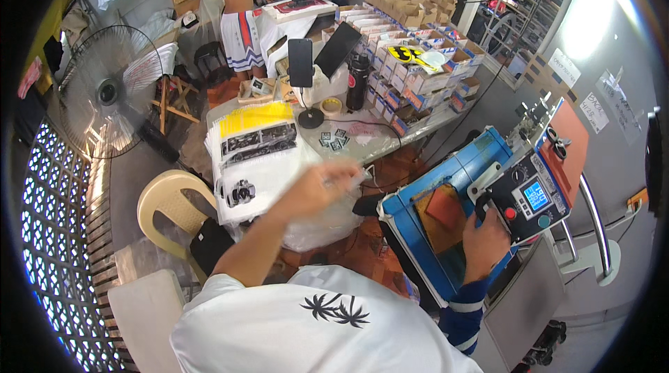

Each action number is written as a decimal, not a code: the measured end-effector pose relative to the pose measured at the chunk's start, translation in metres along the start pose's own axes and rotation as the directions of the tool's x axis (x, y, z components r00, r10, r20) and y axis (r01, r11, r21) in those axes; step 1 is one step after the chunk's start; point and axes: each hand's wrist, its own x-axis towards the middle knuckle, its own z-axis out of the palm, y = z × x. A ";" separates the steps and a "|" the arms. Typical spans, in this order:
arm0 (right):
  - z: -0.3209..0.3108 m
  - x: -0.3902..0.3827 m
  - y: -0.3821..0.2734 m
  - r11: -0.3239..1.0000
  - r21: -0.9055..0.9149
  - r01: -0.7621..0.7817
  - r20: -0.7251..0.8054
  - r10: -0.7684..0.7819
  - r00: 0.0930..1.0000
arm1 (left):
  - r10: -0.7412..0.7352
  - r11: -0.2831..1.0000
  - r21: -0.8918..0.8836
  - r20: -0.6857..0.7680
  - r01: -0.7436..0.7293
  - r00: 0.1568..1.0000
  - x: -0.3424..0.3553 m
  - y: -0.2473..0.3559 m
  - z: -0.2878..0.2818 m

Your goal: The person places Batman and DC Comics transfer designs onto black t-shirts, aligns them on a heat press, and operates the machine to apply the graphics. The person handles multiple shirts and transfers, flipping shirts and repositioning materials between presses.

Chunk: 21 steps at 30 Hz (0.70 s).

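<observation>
My right hand [486,242] is closed round the black handle [482,206] of a heat press, just beside its control box [524,199] with a lit blue display and a red button. Below and left of that hand lies the blue bed [425,195] of the press, bearing a brown pad [437,223] and a reddish square piece [446,209]. My left hand [334,178] is raised above crumpled clear plastic [327,223], smeared by motion, so its grip is unclear. Left of it, a stack of white printed pieces [254,164] with yellow and dark vehicle pictures lies on the table.
Small dark square tags [334,140], a tape roll [332,105], a phone on a stand [300,63] and a black bottle [357,80] occupy the table. Many cartons [418,52] stand behind. A fan [106,92] and beige chair [171,199] are left. Another person [240,18] stands far back.
</observation>
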 end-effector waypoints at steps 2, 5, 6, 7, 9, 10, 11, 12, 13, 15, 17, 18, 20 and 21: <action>-0.001 0.000 0.003 1.000 -0.004 -0.009 0.008 0.009 1.000 | 0.159 0.955 0.294 -0.432 -0.028 0.888 0.015 -0.012 -0.035; -0.002 -0.001 0.004 1.000 0.002 -0.003 0.009 0.003 1.000 | 0.665 0.538 0.841 -0.385 -0.053 0.640 0.032 0.006 -0.072; 0.000 -0.001 0.006 1.000 0.020 0.011 -0.007 -0.011 1.000 | 0.675 0.546 0.838 -0.437 -0.005 0.594 0.034 0.015 -0.081; -0.001 0.002 0.007 0.999 0.037 0.026 -0.019 -0.026 0.999 | 0.589 0.693 0.719 -0.605 0.051 0.535 0.037 0.027 -0.093; -0.001 0.001 0.009 0.997 0.073 0.031 -0.019 -0.029 0.999 | 0.605 0.488 0.862 -0.448 0.139 0.658 0.036 0.030 -0.095; -0.001 0.000 0.010 0.995 0.091 0.033 -0.019 -0.031 0.999 | 0.629 0.472 0.871 -0.441 0.135 0.641 0.037 0.031 -0.099; -0.001 0.000 0.011 0.995 0.093 0.042 -0.035 -0.039 0.999 | 0.655 0.458 0.879 -0.433 0.130 0.619 0.040 0.038 -0.102; 0.001 -0.001 0.012 0.994 0.094 0.051 -0.050 -0.047 0.998 | 0.681 0.444 0.887 -0.424 0.125 0.597 0.043 0.046 -0.102; 0.002 -0.001 0.013 0.994 0.095 0.060 -0.064 -0.054 0.996 | 0.669 0.563 0.803 -0.580 0.192 0.464 0.046 0.057 -0.104; 0.005 -0.001 0.015 0.987 0.139 0.079 -0.091 -0.067 0.994 | 0.671 0.300 0.942 -0.319 0.148 0.669 0.043 0.059 -0.098; 0.004 -0.002 0.016 0.980 0.171 0.097 -0.117 -0.078 0.990 | 0.669 0.386 0.900 -0.424 0.202 0.611 0.045 0.062 -0.095; 0.003 -0.002 0.016 0.978 0.182 0.106 -0.129 -0.083 0.988 | 0.666 0.426 0.875 -0.475 0.229 0.575 0.046 0.064 -0.095; 0.001 -0.002 0.016 0.973 0.214 0.091 -0.095 -0.072 0.993 | 0.688 0.241 0.963 -0.255 0.117 0.679 0.044 0.054 -0.090; 0.000 -0.002 0.018 0.971 0.230 0.068 -0.046 -0.059 0.997 | 0.679 0.151 0.987 -0.143 0.053 0.720 0.042 0.050 -0.086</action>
